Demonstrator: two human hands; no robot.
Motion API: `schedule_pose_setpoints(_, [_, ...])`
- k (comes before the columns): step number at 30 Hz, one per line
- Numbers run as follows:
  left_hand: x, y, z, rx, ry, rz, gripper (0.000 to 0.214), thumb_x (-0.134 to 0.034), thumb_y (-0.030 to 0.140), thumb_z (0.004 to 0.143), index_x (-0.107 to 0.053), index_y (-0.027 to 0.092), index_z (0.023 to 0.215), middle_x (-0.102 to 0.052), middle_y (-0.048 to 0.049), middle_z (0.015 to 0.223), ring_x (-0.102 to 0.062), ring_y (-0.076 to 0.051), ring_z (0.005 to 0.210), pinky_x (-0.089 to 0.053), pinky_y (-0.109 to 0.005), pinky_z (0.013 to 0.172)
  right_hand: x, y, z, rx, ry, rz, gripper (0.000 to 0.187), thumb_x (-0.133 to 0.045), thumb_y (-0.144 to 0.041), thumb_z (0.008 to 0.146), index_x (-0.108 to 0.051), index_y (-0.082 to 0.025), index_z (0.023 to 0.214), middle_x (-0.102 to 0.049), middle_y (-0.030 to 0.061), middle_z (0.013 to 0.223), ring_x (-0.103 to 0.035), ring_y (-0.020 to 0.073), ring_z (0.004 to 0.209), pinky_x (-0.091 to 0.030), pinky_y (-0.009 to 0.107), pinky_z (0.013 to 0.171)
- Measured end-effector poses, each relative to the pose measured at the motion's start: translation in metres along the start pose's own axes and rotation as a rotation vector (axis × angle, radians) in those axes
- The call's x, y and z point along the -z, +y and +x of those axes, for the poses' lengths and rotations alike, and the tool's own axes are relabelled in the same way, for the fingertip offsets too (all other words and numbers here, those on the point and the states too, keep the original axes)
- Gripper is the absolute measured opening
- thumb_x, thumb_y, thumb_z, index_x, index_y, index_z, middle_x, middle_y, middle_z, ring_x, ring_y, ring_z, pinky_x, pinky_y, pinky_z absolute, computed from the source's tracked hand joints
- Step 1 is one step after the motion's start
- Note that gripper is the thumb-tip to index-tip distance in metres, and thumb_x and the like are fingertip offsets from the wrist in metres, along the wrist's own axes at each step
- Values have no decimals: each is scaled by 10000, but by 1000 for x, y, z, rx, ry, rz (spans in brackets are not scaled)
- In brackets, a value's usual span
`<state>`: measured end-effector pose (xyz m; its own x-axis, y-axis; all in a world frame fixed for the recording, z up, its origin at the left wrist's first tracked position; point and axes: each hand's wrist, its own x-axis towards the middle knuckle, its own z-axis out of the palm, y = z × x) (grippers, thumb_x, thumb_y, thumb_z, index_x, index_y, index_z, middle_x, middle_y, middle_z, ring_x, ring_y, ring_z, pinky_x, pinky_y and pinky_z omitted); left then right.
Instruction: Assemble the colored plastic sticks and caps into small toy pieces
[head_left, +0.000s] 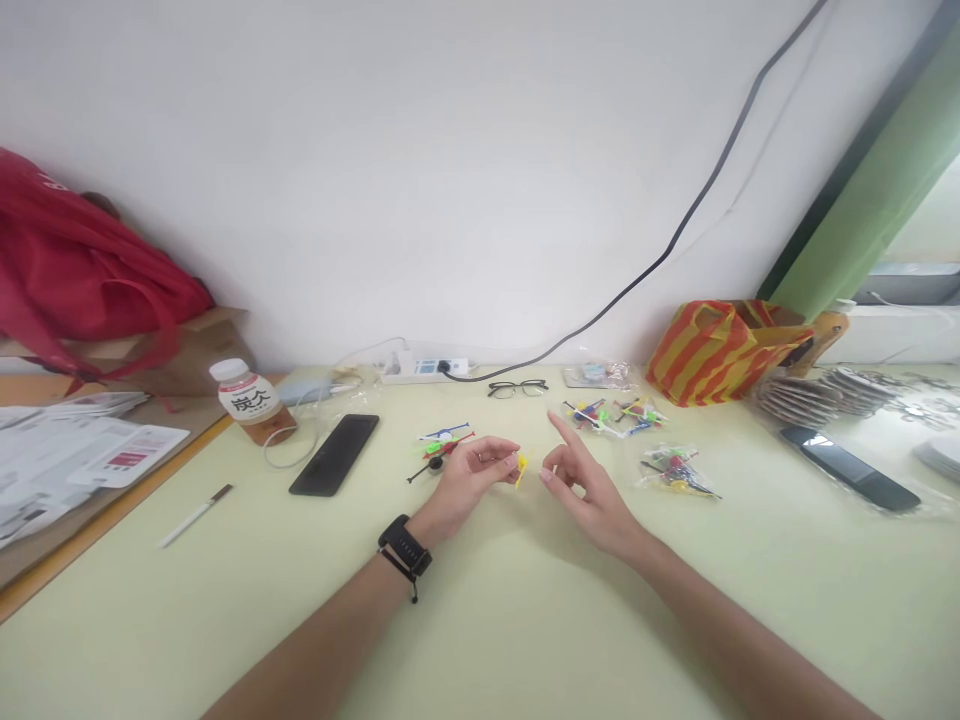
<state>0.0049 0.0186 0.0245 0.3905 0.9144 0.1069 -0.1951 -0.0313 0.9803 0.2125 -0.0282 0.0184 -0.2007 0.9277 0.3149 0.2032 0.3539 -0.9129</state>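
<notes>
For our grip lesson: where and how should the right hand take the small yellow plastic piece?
Probably pinch the small yellow plastic piece by its exposed lower end, coming from the right: the left hand pinches its left side, leaving that slim end free.

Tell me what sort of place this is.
Likely an informal indoor work area: a table by a wall, with a power strip, bagged parts, and the left hand holding a yellow part.
</notes>
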Motion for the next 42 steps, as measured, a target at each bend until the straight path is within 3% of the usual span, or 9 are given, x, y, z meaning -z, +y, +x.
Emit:
schedule_pose_setpoints(3, [0, 0, 0, -1, 3, -1, 295, -850, 355, 804, -757, 157, 1002, -721, -58, 876, -685, -162, 793, -555, -299, 782, -1, -1, 0, -15, 33, 43, 543, -563, -470, 977, -449, -319, 1486, -588, 14, 961, -490, 145, 660, -447, 308, 634])
schedule_pose_setpoints(5, [0, -1, 0, -7, 3, 4, 289, -845, 353, 810, -756, 156, 1002, -725, -59, 880, -690, -162, 793, -558, -299, 782, 0, 0, 0, -51, 8, 60, 323, -557, -528, 967, -682, -250, 1072, -560, 10, 816, -448, 148, 628, -408, 312, 609])
schedule_pose_setpoints(7, [0, 0, 0, -4, 12, 8, 292, -841, 358, 814, -753, 156, 1006, -729, -62, 888, -696, -166, 784, -564, -308, 781, 2, 0, 0, -87, -24, 79, 519, -514, -585, 970, -536, -220, 602, -390, -12, 598, -328, 143, 558, -326, 321, 565])
schedule_pose_setpoints(9, [0, 0, 0, 2, 24, 12, 299, -840, 366, 813, -751, 157, 1006, -732, -64, 895, -703, -173, 779, -570, -322, 786, 5, -1, 0, -99, -43, 108, 652, -464, -613, 979, -315, -228, 474, -242, -24, 531, -234, 139, 541, -256, 336, 555])
schedule_pose_setpoints(15, [1, 3, 0, 15, 39, -24, 308, -847, 352, 802, -738, 160, 1017, -725, -61, 907, -710, -176, 793, -576, -338, 825, 7, -8, 0, -70, -182, 82, 526, -512, -622, 958, -508, -205, 637, -409, -8, 616, -350, 147, 592, -258, 314, 583])
schedule_pose_setpoints(31, [24, 16, 9, 116, 220, -435, 226, -777, 200, 855, -721, 181, 1073, -751, -89, 1161, -731, -169, 1018, -588, -255, 910, 6, 9, 6, -185, -190, -79, 470, -550, -583, 956, -541, -195, 693, -432, -29, 640, -364, 131, 597, -284, 281, 566])
schedule_pose_setpoints(36, [24, 22, 11, 167, 194, -501, 444, -620, 544, 949, -739, 135, 1075, -732, -153, 1200, -704, -243, 1130, -578, -317, 976, 7, 10, 6, -179, -197, -97, 475, -534, -583, 964, -558, -196, 689, -460, -24, 636, -388, 136, 596, -304, 281, 572])
schedule_pose_setpoints(39, [22, 20, 11, 172, 176, -433, 549, -623, 647, 905, -739, 130, 1049, -727, -174, 1188, -702, -272, 1116, -575, -362, 977, 6, 11, 6, -176, -194, -105, 476, -530, -579, 965, -569, -196, 686, -470, -21, 631, -400, 138, 594, -310, 281, 571])
schedule_pose_setpoints(42, [19, 12, 11, 136, 203, -203, 370, -818, 446, 814, -728, 155, 1024, -742, -120, 1079, -721, -206, 950, -575, -321, 892, 6, 11, 6, -172, -201, -118, 458, -530, -559, 967, -578, -195, 692, -486, -19, 632, -405, 138, 592, -311, 280, 568])
